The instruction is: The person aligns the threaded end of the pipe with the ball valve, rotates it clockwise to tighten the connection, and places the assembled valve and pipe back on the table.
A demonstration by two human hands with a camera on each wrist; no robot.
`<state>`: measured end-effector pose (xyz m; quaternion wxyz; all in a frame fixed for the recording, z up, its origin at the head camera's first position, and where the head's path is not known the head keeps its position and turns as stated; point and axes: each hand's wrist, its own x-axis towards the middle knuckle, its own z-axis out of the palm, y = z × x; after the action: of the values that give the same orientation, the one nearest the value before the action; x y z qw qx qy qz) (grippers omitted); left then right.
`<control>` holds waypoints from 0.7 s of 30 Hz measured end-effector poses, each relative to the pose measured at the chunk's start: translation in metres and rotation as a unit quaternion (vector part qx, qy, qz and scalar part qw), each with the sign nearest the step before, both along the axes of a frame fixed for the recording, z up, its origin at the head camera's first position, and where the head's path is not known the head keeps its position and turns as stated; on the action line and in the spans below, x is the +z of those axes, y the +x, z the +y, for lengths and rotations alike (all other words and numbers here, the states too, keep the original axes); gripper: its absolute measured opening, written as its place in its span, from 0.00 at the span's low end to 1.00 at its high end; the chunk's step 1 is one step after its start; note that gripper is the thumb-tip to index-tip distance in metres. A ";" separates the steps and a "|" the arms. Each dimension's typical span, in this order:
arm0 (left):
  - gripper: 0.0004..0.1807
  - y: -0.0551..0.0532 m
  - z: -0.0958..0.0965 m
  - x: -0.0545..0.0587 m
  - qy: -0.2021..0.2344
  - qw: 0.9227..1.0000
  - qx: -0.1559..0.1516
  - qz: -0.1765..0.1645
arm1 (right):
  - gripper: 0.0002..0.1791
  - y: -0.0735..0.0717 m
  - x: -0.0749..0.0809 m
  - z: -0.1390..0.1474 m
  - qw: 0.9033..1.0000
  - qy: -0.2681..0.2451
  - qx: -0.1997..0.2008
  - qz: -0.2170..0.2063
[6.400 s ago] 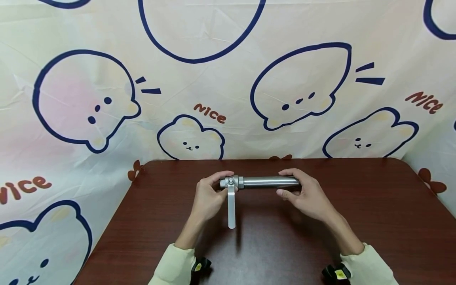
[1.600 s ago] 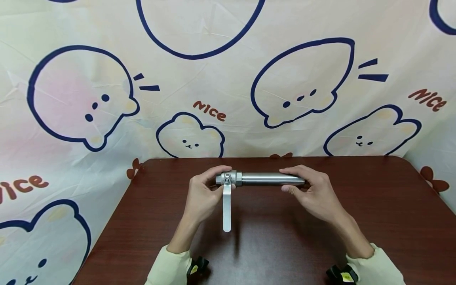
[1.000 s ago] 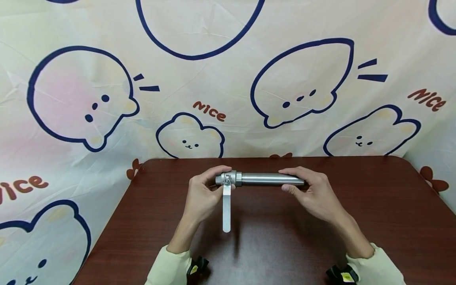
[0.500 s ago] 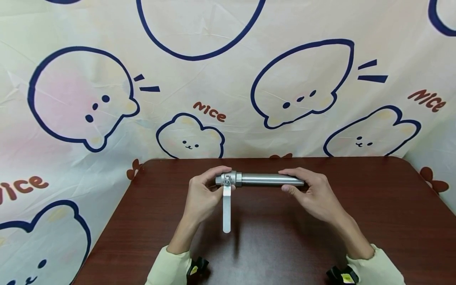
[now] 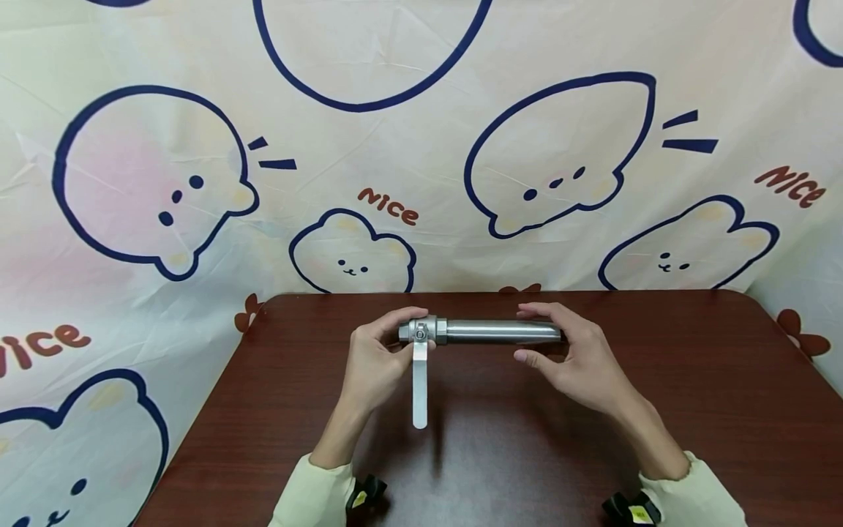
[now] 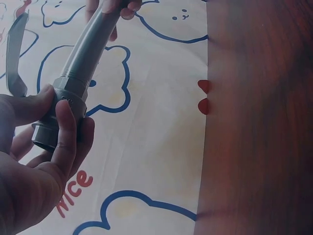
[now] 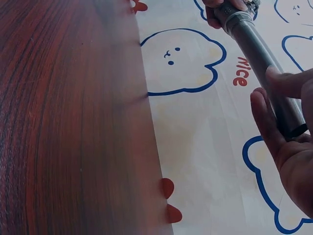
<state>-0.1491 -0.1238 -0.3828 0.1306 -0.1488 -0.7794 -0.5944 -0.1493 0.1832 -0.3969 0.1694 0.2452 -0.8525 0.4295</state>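
In the head view a silver ball valve (image 5: 432,327) is joined at its right side to a straight metal pipe (image 5: 494,331), held level above the table. Its flat lever handle (image 5: 420,388) points toward the person. My left hand (image 5: 372,366) grips the valve body, thumb in front and fingers behind; the left wrist view shows fingers curled round the valve (image 6: 68,95). Around the pipe's right end, my right hand (image 5: 593,366) has its thumb and index finger spread away from the metal. In the right wrist view the pipe's open end (image 7: 293,129) lies over the fingers.
A dark brown wooden table (image 5: 487,454) lies below both hands. Behind it hangs a pale cloth (image 5: 435,161) printed with cartoon bears and lettering. Black straps with yellow labels sit at both wrists, beside pale sleeves (image 5: 316,490).
My right thumb and index finger have spread off the pipe, which they touched half a second ago. The left hand keeps its grip; valve and pipe have shifted slightly left since the oldest frame.
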 end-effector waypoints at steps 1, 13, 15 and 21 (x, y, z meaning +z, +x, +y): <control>0.24 0.000 0.000 0.000 0.001 1.000 0.000 -0.001 | 0.36 0.000 0.000 0.000 1.000 0.000 -0.001 0.001; 0.24 0.000 0.000 0.000 0.010 1.000 -0.003 -0.015 | 0.29 -0.001 -0.001 -0.001 0.999 -0.025 0.008 0.038; 0.24 -0.001 0.000 0.000 0.010 1.000 -0.005 -0.014 | 0.29 -0.001 -0.002 -0.001 0.999 -0.026 0.009 0.037; 0.24 -0.001 0.001 0.000 0.009 1.000 -0.005 -0.015 | 0.29 -0.002 -0.002 0.000 0.999 -0.028 0.014 0.034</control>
<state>-0.1502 -0.1232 -0.3825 0.1169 -0.1429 -0.7752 -0.6042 -0.1513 0.1829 -0.3986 0.1990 0.2664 -0.8305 0.4469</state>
